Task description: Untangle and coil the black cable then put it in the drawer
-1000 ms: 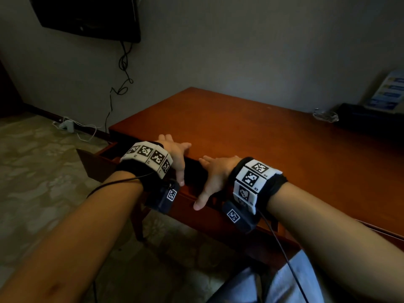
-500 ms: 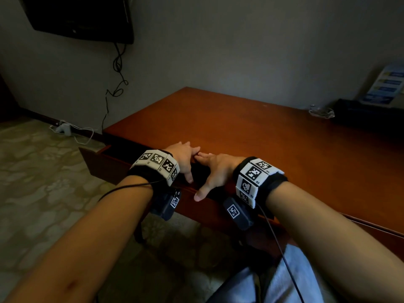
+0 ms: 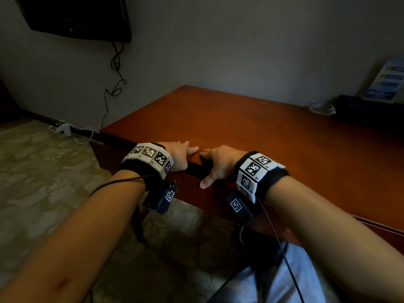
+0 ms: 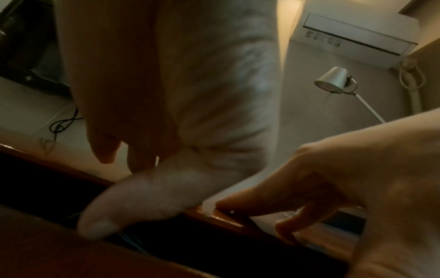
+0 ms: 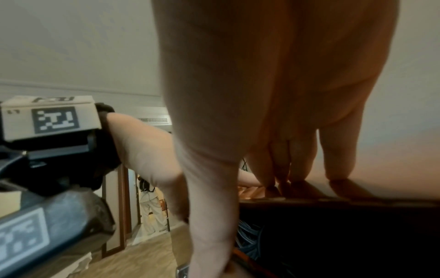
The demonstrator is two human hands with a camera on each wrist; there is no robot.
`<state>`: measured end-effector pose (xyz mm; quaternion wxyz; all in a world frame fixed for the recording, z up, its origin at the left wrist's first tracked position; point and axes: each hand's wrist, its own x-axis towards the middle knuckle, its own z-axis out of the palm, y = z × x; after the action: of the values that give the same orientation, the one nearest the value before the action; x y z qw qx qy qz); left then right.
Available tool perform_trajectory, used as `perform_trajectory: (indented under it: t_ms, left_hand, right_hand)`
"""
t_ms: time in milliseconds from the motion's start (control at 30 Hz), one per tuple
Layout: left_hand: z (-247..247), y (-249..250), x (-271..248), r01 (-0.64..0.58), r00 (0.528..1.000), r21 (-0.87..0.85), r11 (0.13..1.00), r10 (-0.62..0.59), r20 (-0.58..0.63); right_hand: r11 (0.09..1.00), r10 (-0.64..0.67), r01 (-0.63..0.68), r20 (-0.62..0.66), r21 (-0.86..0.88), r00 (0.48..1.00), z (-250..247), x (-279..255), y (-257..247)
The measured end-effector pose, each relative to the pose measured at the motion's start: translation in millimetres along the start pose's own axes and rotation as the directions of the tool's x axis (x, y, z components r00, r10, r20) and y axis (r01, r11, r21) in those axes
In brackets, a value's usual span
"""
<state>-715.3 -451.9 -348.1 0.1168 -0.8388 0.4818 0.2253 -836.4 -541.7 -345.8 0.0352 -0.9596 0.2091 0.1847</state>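
Both hands on front of reddish-brown wooden drawer [image 3: 192, 182], nearly shut under matching desk top [image 3: 262, 136]. Left hand [image 3: 178, 155] and right hand [image 3: 218, 164]: fingers straight, spread over desk edge, holding nothing. Coiled cable [image 5: 247, 242], dark bluish, inside. Risk: fingertips or stray loop pinched in closing gap.

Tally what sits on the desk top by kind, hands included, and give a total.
Hands resting at the front edge: 2 (left hand, right hand)
Clear glass dish: 1
Black box: 1
Upright leaflet: 1
Total: 5
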Motion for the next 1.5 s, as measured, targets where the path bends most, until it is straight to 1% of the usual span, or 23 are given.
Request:
perform_trajectory:
  t_ms: [67,133,267,367,433,600,700,767,900,1000,1067,1133,1233,1300,1400,1500]
  left_hand:
    - [2.8,-2.9,2.1,-0.017,1.0,0.003,1.0,0.017,0.004]
    - [6.0,-7.3,4.2,-0.045,0.999,0.013,0.999,0.045,-0.027]
    - [13.3,-17.3,10.8,-0.08,0.978,0.035,0.996,0.085,-0.188]
    - [19.6,-22.6,15.8,-0.075,0.953,0.029,0.997,0.08,-0.291]
    - [22.3,-23.0,17.8,-0.07,0.937,0.069,0.995,0.09,-0.338]
    - [24.1,-21.7,19.2,-0.034,0.912,0.177,0.984,0.104,-0.397]
    - [22.3,-21.8,18.1,-0.032,0.914,0.21,0.977,0.113,-0.391]
    - [19.2,-20.1,17.0,-0.025,0.924,0.216,0.976,0.105,-0.368]
    - [10.3,-14.3,18.4,0.004,0.945,0.135,0.991,0.041,-0.325]
    - [3.7,-5.4,18.8,0.028,0.955,0.121,0.992,0.009,-0.296]
    - [1.3,0.9,17.9,0.043,0.955,0.129,0.991,-0.003,-0.296]
    - [-0.2,5.6,17.3,0.047,0.953,0.111,0.993,-0.012,-0.302]
    - [-2.9,9.1,17.6,0.044,0.959,0.081,0.996,-0.019,-0.284]
    - [-2.9,12.2,19.6,0.023,0.962,0.016,1.0,-0.017,-0.274]
    - [-2.1,15.6,23.0,0.015,0.967,-0.058,0.998,-0.029,-0.251]
    - [-1.5,18.7,22.7,0.021,0.968,-0.069,0.997,-0.038,-0.248]
  right_hand:
    - [1.0,0.001,-0.001,-0.014,0.012,1.0,1.7,0.9,1.9]
    - [0.999,0.014,-0.013,-0.032,0.03,0.999,3.6,2.3,3.3]
    - [0.999,0.029,-0.025,-0.08,0.046,0.996,7.9,5.1,5.1]
    - [0.999,0.021,-0.016,-0.144,0.037,0.989,12.3,6.7,7.3]
    - [1.0,0.017,-0.012,-0.188,0.026,0.982,15.5,7.1,9.7]
    - [1.0,0.022,-0.019,-0.278,0.014,0.96,20.8,9.1,14.6]
    - [1.0,0.021,-0.023,-0.305,-0.001,0.952,21.8,9.3,14.0]
    - [1.0,0.024,-0.025,-0.308,0.0,0.951,21.9,9.2,13.7]
    - [0.999,0.026,-0.018,-0.312,0.027,0.95,21.2,8.5,18.6]
    - [0.998,0.022,-0.002,-0.311,0.065,0.95,20.4,6.0,23.5]
    - [0.995,0.022,0.009,-0.303,0.101,0.953,21.9,5.3,26.6]
    - [0.984,0.021,0.032,-0.296,0.174,0.955,26.3,4.9,31.3]
    - [0.928,0.03,0.091,-0.314,0.362,0.949,36.7,2.2,41.7]
    - [0.888,0.042,0.123,-0.344,0.444,0.938,44.9,-0.2,49.1]
    - [0.879,0.06,0.129,-0.376,0.459,0.925,50.5,-2.5,54.1]
    - [0.882,0.071,0.122,-0.384,0.454,0.92,51.4,-3.7,55.9]
